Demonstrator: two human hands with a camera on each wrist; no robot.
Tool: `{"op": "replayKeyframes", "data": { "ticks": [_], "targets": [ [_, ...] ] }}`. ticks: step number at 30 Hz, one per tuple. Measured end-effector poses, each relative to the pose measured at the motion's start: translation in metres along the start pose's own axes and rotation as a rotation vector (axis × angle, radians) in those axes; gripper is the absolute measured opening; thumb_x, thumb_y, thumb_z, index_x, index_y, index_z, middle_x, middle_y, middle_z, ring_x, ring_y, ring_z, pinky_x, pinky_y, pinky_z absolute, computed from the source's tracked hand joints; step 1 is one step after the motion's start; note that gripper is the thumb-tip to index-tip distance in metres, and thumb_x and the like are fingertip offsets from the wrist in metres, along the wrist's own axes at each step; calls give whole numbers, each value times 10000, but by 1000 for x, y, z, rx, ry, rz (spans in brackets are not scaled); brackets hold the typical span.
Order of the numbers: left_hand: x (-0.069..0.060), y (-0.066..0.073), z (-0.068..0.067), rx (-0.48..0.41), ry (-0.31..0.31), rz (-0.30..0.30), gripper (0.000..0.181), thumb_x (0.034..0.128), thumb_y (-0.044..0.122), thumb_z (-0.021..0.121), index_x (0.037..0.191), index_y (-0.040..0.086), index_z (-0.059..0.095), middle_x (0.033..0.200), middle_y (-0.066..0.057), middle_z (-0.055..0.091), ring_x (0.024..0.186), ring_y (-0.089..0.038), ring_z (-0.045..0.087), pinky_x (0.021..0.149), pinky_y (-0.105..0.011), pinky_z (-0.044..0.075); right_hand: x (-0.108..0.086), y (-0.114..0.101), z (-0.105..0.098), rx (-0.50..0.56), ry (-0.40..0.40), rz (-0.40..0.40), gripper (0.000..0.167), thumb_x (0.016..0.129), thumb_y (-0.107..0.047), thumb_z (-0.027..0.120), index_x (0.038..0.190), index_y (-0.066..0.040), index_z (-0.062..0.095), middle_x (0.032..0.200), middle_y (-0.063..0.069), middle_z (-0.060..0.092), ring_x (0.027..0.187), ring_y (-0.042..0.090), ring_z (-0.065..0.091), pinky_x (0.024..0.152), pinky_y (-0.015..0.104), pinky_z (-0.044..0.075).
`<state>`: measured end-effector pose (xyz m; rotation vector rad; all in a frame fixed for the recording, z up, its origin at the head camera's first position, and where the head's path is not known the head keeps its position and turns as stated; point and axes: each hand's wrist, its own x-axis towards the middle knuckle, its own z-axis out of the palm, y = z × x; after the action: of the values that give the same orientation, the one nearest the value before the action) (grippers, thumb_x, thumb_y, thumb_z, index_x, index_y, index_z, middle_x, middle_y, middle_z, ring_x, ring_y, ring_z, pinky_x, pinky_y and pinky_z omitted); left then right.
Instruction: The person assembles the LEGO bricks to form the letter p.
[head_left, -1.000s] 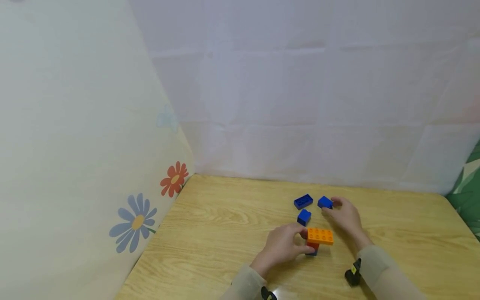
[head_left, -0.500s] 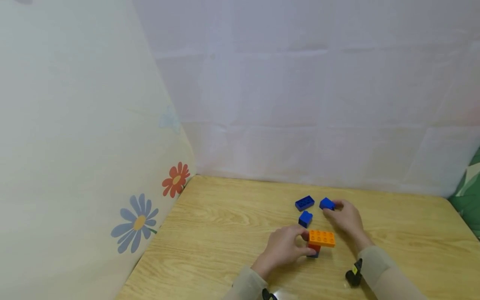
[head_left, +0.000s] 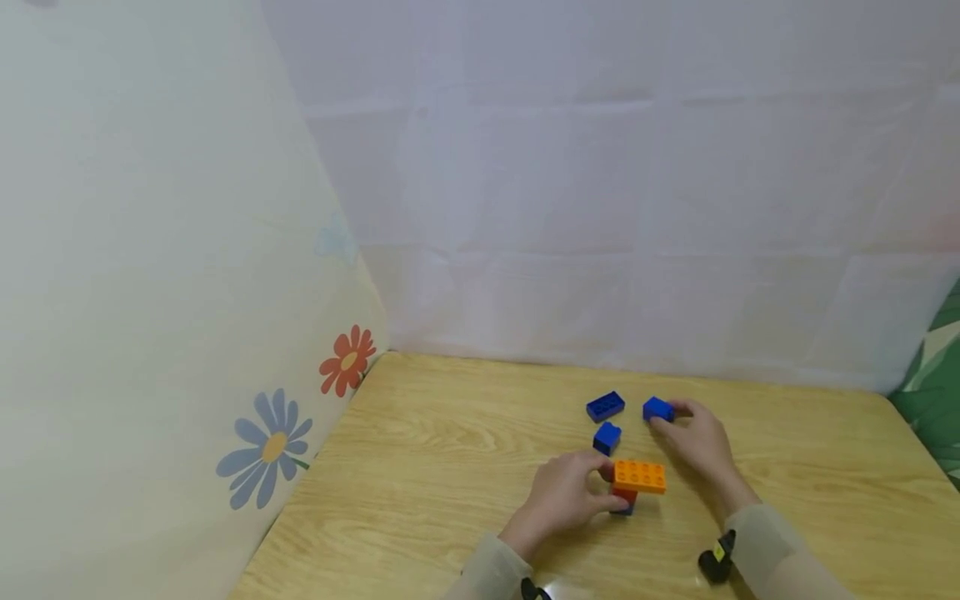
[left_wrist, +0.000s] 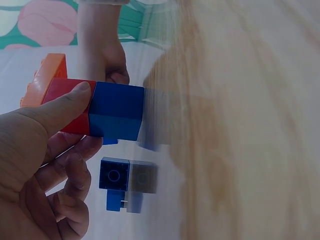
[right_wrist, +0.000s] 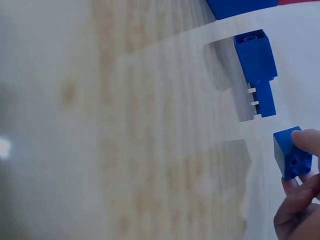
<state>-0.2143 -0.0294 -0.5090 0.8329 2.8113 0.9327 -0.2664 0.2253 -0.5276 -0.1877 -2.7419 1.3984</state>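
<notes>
My left hand [head_left: 562,498] grips a small stack of toy building bricks between thumb and fingers. An orange eight-stud brick [head_left: 639,475] tops it and juts out to the right. Below comes a red brick [left_wrist: 59,94], partly covered by my thumb, then a blue brick [left_wrist: 117,107] at the bottom. Farther back, my right hand [head_left: 699,440] pinches another blue brick [right_wrist: 286,150] from its right side. Whether that brick touches the table is unclear. A loose blue brick [head_left: 607,437] stands just behind the stack.
On the wood-grain table [head_left: 435,450], a longer blue brick [head_left: 605,406] lies behind the loose one, its hollow underside upward. A white cloth [head_left: 525,308] hangs along the back edge. At the left rises a pale cloth [head_left: 150,333] with printed flowers.
My right hand has shifted slightly to the right with its blue brick, away from the loose bricks. The left hand keeps its grip on the stack, nearly still.
</notes>
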Motion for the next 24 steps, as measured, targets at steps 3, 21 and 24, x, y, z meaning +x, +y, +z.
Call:
{"op": "replayKeyframes", "data": {
  "ticks": [3,21,24],
  "targets": [
    [0,1,-1,0,-4,-6,354,833,509,852,1085,284,747,980,257,657,894,16,612,762,-254,473,-5,-2,-1,4,7,-22,670,984,-466,702,1409,27,546,1394,275,554,1319,465,473,1091,656,335],
    [0,-1,2,0,9,-1,361,831,516,851,1089,285,748,969,251,657,861,10,601,744,-254,464,-37,-12,-19,-42,114,-183,656,967,-528,702,1352,-11,586,1326,245,606,1081,396,620,854,524,533],
    [0,-2,3,9,12,2,361,831,518,850,1086,285,748,966,252,656,863,14,601,746,-256,469,-41,-13,-21,-38,122,-207,631,968,-515,708,1341,-20,594,1306,226,614,1109,398,596,871,524,521]
  ]
}}
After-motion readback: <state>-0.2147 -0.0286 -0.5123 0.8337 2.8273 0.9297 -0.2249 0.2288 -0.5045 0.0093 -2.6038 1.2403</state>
